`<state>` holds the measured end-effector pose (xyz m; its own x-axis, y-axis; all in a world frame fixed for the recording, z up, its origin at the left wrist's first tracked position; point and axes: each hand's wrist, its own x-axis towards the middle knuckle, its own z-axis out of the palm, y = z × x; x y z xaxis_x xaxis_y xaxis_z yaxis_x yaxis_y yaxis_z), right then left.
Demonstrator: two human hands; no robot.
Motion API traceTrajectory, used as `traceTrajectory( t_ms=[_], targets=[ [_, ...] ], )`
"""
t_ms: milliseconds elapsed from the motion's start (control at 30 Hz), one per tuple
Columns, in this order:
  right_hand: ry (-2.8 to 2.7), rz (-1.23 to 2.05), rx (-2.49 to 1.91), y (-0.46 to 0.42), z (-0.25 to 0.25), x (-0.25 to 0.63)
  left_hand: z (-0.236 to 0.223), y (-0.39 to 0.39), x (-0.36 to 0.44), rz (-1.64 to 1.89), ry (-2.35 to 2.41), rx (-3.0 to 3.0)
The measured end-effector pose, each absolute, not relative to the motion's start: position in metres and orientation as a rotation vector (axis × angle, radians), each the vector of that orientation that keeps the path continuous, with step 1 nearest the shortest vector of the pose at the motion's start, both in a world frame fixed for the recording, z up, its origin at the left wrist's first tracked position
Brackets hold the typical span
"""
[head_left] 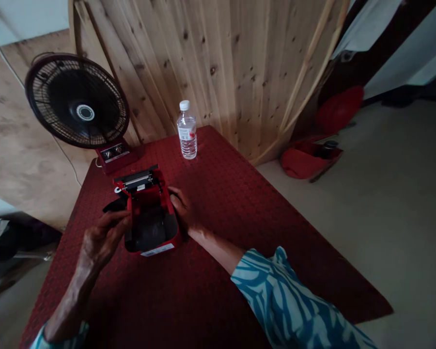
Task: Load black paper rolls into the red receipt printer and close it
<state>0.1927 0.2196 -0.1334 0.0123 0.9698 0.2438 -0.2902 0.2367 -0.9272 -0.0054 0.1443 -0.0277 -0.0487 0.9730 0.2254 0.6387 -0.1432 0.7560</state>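
A small red box-shaped device with a black interior sits on the table, its hinged lid raised at the back. A roller-like bar runs across the lid, so it looks like a small printer. My left hand pinches the device's left wall between thumb and fingers. Against the right wall rests my right hand, its fingers curled round that side. Behind my left fingers lies a dark flat piece, partly hidden. A small white round thing shows beside the lid.
The red patterned table bears a clear water bottle with a white cap and a dark red fan at the back left. Wooden boards stand behind it. Red items lie on the floor at right.
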Motion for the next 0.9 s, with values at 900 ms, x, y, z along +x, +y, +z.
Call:
traceTrajectory(
  t_ms=[900],
  targets=[
    [-1.139, 1.134, -0.775, 0.222, -0.133, 0.193, 0.024, 0.167, 0.018, 0.489, 1.442, 2.804]
  ],
)
